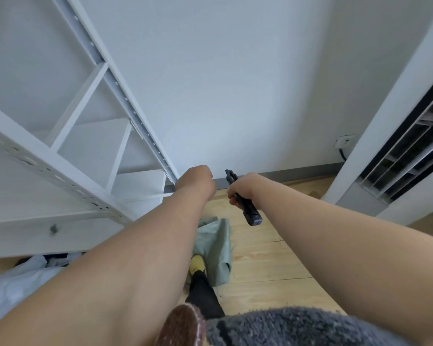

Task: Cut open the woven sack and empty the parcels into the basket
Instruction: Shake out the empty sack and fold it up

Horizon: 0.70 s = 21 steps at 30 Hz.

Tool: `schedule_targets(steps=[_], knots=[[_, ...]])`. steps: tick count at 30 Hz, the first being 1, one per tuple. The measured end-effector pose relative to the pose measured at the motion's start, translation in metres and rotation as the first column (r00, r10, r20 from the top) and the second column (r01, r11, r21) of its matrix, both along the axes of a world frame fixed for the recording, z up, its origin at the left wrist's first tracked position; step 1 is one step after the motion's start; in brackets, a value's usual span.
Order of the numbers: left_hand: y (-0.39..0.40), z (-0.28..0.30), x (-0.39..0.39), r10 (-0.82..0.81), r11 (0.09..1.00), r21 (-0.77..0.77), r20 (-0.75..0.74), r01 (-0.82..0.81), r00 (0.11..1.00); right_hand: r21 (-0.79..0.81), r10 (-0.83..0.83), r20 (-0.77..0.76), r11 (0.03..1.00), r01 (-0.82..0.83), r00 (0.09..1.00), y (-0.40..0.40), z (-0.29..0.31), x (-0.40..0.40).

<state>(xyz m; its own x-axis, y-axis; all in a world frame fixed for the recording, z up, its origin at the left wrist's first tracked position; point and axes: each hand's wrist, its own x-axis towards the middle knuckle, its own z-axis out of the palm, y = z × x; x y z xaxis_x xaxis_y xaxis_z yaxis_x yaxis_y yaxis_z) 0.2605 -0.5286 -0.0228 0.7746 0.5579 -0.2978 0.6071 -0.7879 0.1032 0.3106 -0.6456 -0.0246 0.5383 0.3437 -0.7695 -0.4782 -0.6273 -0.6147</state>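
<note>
Down by the feet, the green woven sack [214, 248] lies on the floor, no basket in sight. Further out, the right hand [240, 189] grips a black cutter [245, 203]; the left hand [198, 179] is a closed fist. Both sit close, so a slip could nick skin.

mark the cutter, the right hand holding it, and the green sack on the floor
cutter [250, 213], head view, on the dark handle below the grip
right hand [243, 187], head view, on the back of the hand
green sack [216, 245], head view, on the fabric between the forearms

knife [245, 203]: black | sack [216, 248]: pale green | shelving [60, 156]: white | floor [273, 258]: light wood
</note>
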Motion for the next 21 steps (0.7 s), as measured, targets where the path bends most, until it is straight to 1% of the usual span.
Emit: schedule_targets(steps=[3,5,9,13,15,16,17,18,19,20,21], knots=[[0.008,-0.008,-0.025,0.064,0.997,-0.039,-0.041,-0.065,0.997,0.001,0.023,-0.029,1.000,-0.023,0.999,0.010,-0.001,-0.015],[0.015,-0.012,-0.041,0.073,0.994,-0.073,-0.044,-0.076,0.996,-0.013,0.035,-0.042,0.999,-0.035,0.999,0.016,-0.001,-0.025],[0.031,-0.011,-0.065,0.076,0.988,-0.134,-0.011,-0.077,0.997,-0.054,0.133,0.000,0.990,-0.133,0.991,0.030,0.001,-0.040],[0.043,-0.007,-0.084,0.074,0.984,-0.167,0.056,-0.064,0.996,0.019,0.093,0.057,0.995,-0.094,0.994,0.046,0.008,-0.053],[0.046,-0.005,-0.096,0.118,0.968,-0.230,0.084,-0.096,0.989,0.064,0.079,0.069,0.994,-0.084,0.994,0.054,0.011,-0.062],[0.045,-0.004,-0.104,0.144,0.954,-0.277,0.099,-0.112,0.985,0.102,0.044,0.045,0.994,-0.048,0.998,0.057,0.011,-0.068],[0.045,-0.005,-0.113,0.188,0.927,-0.349,0.118,-0.137,0.975,0.140,-0.002,-0.002,0.990,0.002,1.000,0.061,0.011,-0.074],[0.044,-0.004,-0.123,0.263,0.868,-0.466,0.133,-0.174,0.956,0.172,-0.041,-0.051,0.984,0.049,0.998,0.064,0.009,-0.081],[0.044,-0.002,-0.133,0.358,0.760,-0.613,0.116,-0.216,0.926,0.191,-0.071,-0.085,0.978,0.086,0.994,0.069,0.006,-0.087],[0.044,0.002,-0.143,0.438,0.610,-0.750,0.052,-0.254,0.898,0.194,-0.090,-0.097,0.975,0.108,0.991,0.074,0.004,-0.092],[0.046,0.006,-0.151,0.465,0.480,-0.835,-0.017,-0.269,0.885,0.198,-0.099,-0.095,0.973,0.116,0.991,0.079,0.003,-0.097]])
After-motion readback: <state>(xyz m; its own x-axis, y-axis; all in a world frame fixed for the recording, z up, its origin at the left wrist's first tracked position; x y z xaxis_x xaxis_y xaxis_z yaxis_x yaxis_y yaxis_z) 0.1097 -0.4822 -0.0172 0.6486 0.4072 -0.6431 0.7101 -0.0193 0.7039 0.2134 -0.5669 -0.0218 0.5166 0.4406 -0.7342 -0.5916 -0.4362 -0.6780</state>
